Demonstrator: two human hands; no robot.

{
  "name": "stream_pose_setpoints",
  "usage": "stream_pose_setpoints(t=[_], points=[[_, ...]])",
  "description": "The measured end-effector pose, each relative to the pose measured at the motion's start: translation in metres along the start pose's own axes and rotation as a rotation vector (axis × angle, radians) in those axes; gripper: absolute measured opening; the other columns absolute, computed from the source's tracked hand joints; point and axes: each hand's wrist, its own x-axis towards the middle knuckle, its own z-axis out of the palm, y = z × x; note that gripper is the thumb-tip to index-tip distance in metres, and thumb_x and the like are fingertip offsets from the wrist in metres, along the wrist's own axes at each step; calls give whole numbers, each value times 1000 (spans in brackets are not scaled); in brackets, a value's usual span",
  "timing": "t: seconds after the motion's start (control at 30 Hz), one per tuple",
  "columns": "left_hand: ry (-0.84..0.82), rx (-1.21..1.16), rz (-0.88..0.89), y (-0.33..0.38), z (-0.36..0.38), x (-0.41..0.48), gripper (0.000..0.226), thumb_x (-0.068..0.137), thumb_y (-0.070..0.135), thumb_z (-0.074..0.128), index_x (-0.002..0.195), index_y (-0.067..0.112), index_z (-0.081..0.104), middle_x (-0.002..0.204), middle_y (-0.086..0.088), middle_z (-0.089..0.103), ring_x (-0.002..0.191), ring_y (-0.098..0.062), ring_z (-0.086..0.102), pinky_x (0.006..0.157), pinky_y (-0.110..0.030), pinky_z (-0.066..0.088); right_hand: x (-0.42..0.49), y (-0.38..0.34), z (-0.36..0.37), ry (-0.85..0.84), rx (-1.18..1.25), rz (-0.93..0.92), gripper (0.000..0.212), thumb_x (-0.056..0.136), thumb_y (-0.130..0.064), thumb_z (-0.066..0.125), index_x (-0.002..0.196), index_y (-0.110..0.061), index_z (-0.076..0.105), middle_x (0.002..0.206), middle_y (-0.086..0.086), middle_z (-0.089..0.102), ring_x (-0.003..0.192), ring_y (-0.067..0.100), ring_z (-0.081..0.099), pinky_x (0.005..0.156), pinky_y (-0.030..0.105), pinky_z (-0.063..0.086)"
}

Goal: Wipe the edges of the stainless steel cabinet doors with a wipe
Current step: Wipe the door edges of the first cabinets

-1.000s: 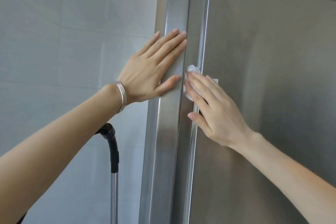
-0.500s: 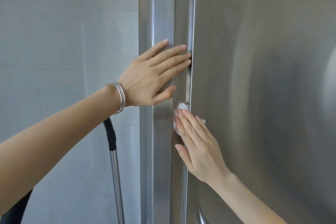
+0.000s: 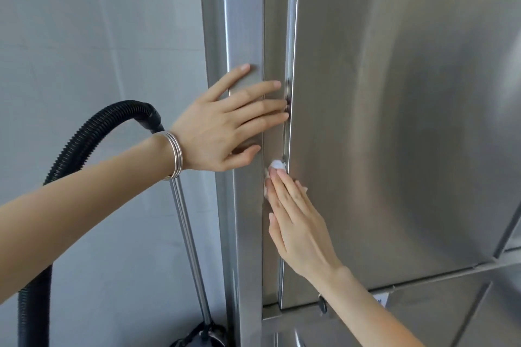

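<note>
A tall stainless steel cabinet door [image 3: 394, 121] fills the right side, its left edge running down beside the cabinet frame [image 3: 245, 22]. My right hand [image 3: 298, 222] presses a small white wipe [image 3: 276, 165] flat against that door edge with straight fingers; most of the wipe is hidden under them. Above it, my left hand [image 3: 225, 124], with silver bangles on the wrist, rests flat on the frame, fingertips reaching the gap by the door edge.
A grey tiled wall [image 3: 98, 36] lies to the left. A vacuum cleaner with a black ribbed hose [image 3: 84, 138] and a metal tube [image 3: 189, 239] stands against it, close to the frame. A second door panel [image 3: 423, 318] begins below the upper door.
My right hand has slid the wipe down the door's left edge. My left hand has come down the frame with it, and the view has dropped to show the door's bottom edge.
</note>
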Motion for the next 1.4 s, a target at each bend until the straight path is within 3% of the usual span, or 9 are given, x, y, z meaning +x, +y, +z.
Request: stream_pose_setpoints(t=[0.13, 0.33, 0.47, 0.7, 0.87, 1.07, 1.23, 1.3, 1.4], points=[[9, -29, -61, 22, 10, -7, 51, 90, 29, 48, 135, 10, 57, 138, -5, 57, 139, -29, 40, 118, -56, 17, 1, -13, 6, 17, 29, 104, 51, 93, -11, 31, 143, 0, 31, 154, 12, 23, 145, 22, 13, 119, 36, 15], [-8, -75, -31, 54, 18, -28, 46, 88, 25, 51, 132, 13, 61, 135, -3, 60, 139, -29, 41, 117, -58, 17, -70, -38, 26, -162, -30, 134, 50, 85, -10, 44, 133, 2, 49, 149, 14, 28, 139, 27, 26, 106, 44, 40], [-33, -92, -10, 69, 24, -39, 46, 88, 24, 50, 131, 14, 61, 135, -3, 60, 139, -27, 39, 117, -57, 17, -38, -34, 17, -107, -41, 171, 50, 88, -5, 34, 137, 4, 41, 150, 17, 31, 143, 26, 19, 114, 40, 28], [-11, -109, -39, 77, 30, -42, 43, 88, 22, 52, 129, 14, 63, 132, -3, 61, 139, -28, 40, 117, -60, 17, -109, -47, 34, -280, -104, 87, 60, 69, -1, 73, 127, 0, 56, 142, 10, 40, 134, 24, 38, 110, 36, 32], [-4, -107, -52, 84, 32, -44, 41, 89, 24, 47, 124, 15, 66, 130, -1, 63, 137, -27, 42, 118, -58, 13, -72, -38, 36, -147, -112, 142, 50, 86, 1, 42, 136, 4, 41, 149, 16, 32, 143, 25, 18, 115, 42, 24], [8, -126, -49, 92, 33, -50, 42, 87, 22, 52, 126, 14, 65, 131, -2, 62, 139, -27, 38, 118, -58, 13, -143, -47, 44, -344, -59, 45, 57, 69, 0, 73, 125, -6, 60, 138, 6, 50, 131, 18, 41, 105, 31, 41], [9, -119, -65, 98, 38, -53, 43, 85, 23, 53, 125, 16, 66, 131, -2, 63, 139, -26, 36, 118, -57, 10, -110, -37, 52, -186, -132, 71, 45, 93, 4, 26, 136, -1, 36, 147, 12, 37, 139, 24, 29, 114, 41, 27], [2, -126, -66, 100, 39, -54, 42, 86, 23, 52, 125, 16, 66, 130, -2, 63, 139, -26, 36, 118, -58, 11, -134, -39, 61, -195, -109, 51, 49, 95, 9, 17, 132, -3, 49, 142, 10, 45, 136, 22, 36, 110, 37, 34], [-20, -122, -53, 100, 40, -57, 42, 87, 23, 50, 126, 16, 65, 130, -3, 62, 141, -26, 34, 119, -57, 10, -172, -44, 71, -293, -46, -56, 44, 86, 3, 40, 118, -12, 66, 132, 1, 58, 126, 14, 49, 106, 30, 39]])
